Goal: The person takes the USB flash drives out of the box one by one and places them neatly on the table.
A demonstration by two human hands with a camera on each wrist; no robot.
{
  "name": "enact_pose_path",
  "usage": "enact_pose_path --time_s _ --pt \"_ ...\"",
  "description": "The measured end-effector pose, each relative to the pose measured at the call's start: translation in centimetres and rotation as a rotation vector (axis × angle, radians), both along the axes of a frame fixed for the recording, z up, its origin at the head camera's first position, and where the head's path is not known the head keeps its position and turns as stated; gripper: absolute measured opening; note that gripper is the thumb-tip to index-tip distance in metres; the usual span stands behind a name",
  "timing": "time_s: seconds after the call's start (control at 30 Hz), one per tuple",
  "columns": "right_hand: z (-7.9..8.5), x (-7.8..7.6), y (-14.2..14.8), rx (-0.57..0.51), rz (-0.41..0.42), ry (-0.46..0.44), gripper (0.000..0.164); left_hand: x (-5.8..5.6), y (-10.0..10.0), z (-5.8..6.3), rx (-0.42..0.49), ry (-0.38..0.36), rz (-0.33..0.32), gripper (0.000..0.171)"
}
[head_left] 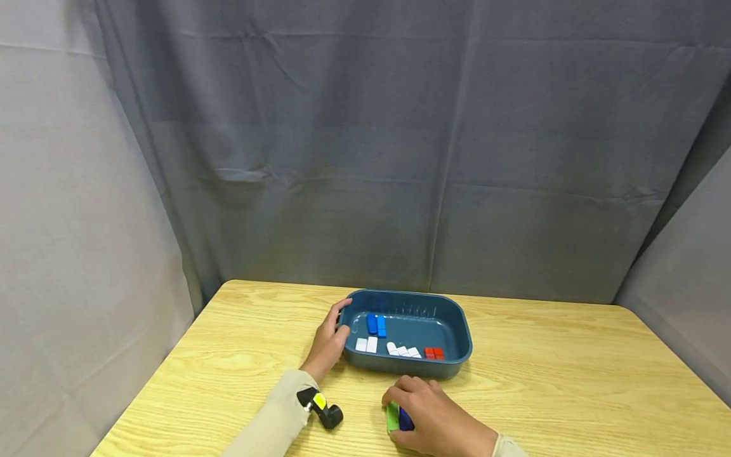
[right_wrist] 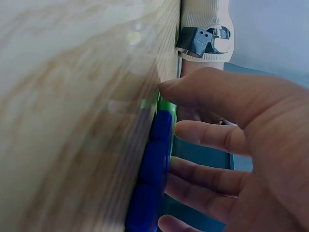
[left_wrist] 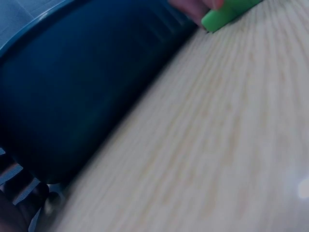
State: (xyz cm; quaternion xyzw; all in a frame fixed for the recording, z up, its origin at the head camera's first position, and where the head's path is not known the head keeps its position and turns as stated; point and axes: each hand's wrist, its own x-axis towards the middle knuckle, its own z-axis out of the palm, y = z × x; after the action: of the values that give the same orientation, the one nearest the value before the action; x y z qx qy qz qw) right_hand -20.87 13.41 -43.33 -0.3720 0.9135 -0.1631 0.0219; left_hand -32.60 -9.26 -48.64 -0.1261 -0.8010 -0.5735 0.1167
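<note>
A dark teal plastic basin (head_left: 408, 367) stands on the table, and my left hand (head_left: 328, 346) holds its left end, thumb at the rim. In the left wrist view some dim fingers (left_wrist: 21, 203) show beside the basin's wall. In front of the basin, my right hand (head_left: 431, 416) spans a bright green block (head_left: 392, 417) and dark blue blocks (head_left: 405, 419) on the table, thumb on the near side and fingers on the far side. Seen from the right wrist, the dark blue blocks (right_wrist: 152, 164) lie in a row against the green one, partly covered by fingers.
Inside the basin lie blue blocks (head_left: 377, 325), white blocks (head_left: 367, 344), more white pieces (head_left: 402, 350) with one rounded, and red blocks (head_left: 434, 353). The wooden table (head_left: 548, 368) extends to both sides. Grey curtains (head_left: 354, 158) hang behind it.
</note>
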Motion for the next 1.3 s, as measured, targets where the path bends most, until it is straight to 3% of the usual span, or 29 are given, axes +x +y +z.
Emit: enact_pose_path --time_s 0.17,0.5,0.9,1.3 --pt "0.07 0.09 0.12 -0.011 0.005 -0.049 0.027 0.01 -0.06 -0.01 0.003 0.002 -0.003 0.057" --pt "0.15 0.21 -0.04 0.0 0.01 -0.062 0.023 0.08 -0.26 0.07 0.001 -0.007 -0.006 0.057" --pt "0.26 0.39 -0.33 0.03 -0.007 -0.01 0.029 0.12 -0.51 0.02 0.005 -0.002 -0.006 0.057" --pt "0.26 0.24 -0.7 0.03 -0.003 -0.026 0.031 -0.04 -0.95 -0.16 -0.003 -0.012 0.011 0.057"
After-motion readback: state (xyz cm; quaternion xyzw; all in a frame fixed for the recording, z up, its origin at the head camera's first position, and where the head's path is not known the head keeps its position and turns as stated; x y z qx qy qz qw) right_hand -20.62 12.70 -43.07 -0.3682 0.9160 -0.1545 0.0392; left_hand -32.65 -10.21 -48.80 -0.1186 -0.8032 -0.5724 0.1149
